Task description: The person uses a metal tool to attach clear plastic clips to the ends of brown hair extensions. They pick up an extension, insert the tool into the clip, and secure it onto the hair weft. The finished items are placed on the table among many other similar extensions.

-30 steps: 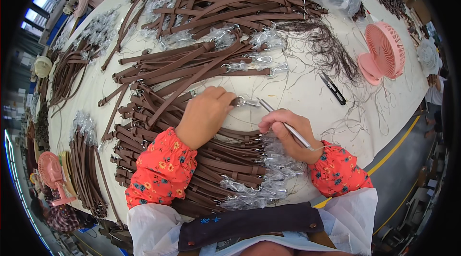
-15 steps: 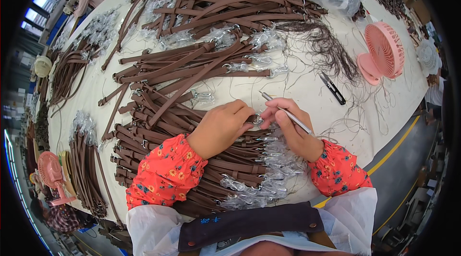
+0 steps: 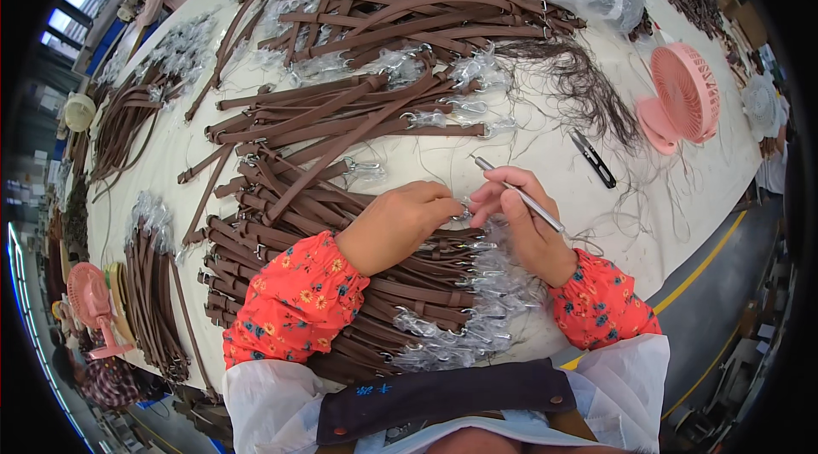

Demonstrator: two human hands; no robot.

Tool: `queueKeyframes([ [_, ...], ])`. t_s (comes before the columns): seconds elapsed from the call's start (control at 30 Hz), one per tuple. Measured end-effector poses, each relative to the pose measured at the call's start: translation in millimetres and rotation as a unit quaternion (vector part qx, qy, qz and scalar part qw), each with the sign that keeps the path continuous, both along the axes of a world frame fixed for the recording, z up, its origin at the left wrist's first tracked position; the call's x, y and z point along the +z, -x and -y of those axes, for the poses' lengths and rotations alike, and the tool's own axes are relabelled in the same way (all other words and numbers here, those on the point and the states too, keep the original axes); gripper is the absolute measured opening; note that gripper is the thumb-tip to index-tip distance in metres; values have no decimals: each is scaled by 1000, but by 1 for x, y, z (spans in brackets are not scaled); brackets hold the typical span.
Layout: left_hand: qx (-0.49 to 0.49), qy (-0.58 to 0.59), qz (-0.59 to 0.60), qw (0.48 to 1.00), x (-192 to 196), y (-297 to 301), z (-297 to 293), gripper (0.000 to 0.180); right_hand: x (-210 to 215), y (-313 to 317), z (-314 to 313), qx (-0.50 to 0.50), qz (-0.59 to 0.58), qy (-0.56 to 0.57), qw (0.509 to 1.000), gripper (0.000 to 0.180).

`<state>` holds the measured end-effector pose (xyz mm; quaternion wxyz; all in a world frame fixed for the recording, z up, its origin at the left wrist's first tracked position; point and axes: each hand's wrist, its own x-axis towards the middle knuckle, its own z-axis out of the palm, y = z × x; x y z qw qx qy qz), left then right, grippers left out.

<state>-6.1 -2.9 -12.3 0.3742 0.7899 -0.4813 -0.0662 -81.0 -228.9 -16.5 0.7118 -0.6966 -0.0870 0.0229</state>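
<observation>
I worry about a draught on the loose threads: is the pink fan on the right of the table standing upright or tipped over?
Upright. The pink fan stands on its base on the table, round grille facing sideways.

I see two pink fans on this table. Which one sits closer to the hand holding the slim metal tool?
The pink round desk fan at the table's far right edge, beyond the right hand; the other pink fan stands far left.

Bright even light, soft shadows; strong fisheye bending, dark rim.
</observation>
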Motion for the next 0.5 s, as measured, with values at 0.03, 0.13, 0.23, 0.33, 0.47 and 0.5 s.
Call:
queueKeyframes([
  [0.03,-11,-7,36,999,-1,1,-1,24,-2,0,0,-7,-2,-12,1000,36],
  [0.13,-50,-29,54,997,1,-1,-4,27,-3,-1,-2,-20,-18,-45,999,37],
  [0.23,-78,-26,24,996,2,-1,-4,30,-3,-1,-2,-24,-24,-67,997,37],
  [0.33,-96,-32,30,994,4,-4,-1,30,-6,1,0,-31,-20,-74,997,38],
  [0.47,-89,-26,29,995,1,-3,-4,23,-2,-1,-2,-7,-29,-76,997,38],
  [0.5,-84,-19,7,996,-1,-3,-4,20,-1,-1,-3,-3,-33,-77,996,38],
])
